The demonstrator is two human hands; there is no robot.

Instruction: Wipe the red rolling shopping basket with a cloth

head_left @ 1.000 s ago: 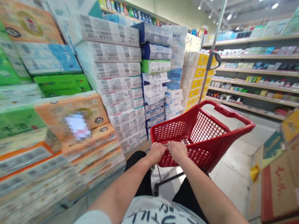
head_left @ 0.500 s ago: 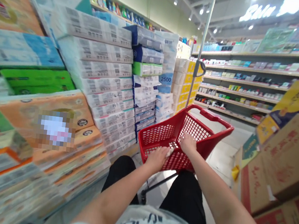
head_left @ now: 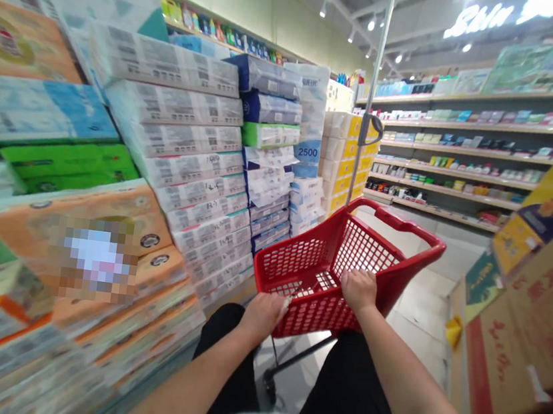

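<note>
A red plastic shopping cart (head_left: pixel 318 313) stands just in front of my knees, its near side turned toward me. My right hand (head_left: pixel 359 290) is closed over the top rim of the near side. At the left end of that side, my left hand (head_left: pixel 263 316) has its fingers curled by the rim, with a small pale item between them, too small to name. The basket shows its bare white-lit grid floor. A metal pole (head_left: pixel 370 98) with a dark clip rises behind the cart.
Tall stacks of wrapped paper packs (head_left: pixel 194 136) line the left. Orange packs (head_left: pixel 101 239) lie closer at the left. Cardboard boxes (head_left: pixel 542 300) are piled on the right. Shelves of small goods (head_left: pixel 465 149) stand at the back.
My hands have moved apart, the left toward the cart's left corner, the right to the right. My right hand's fingers have closed on the rim. The cart has turned slightly.
</note>
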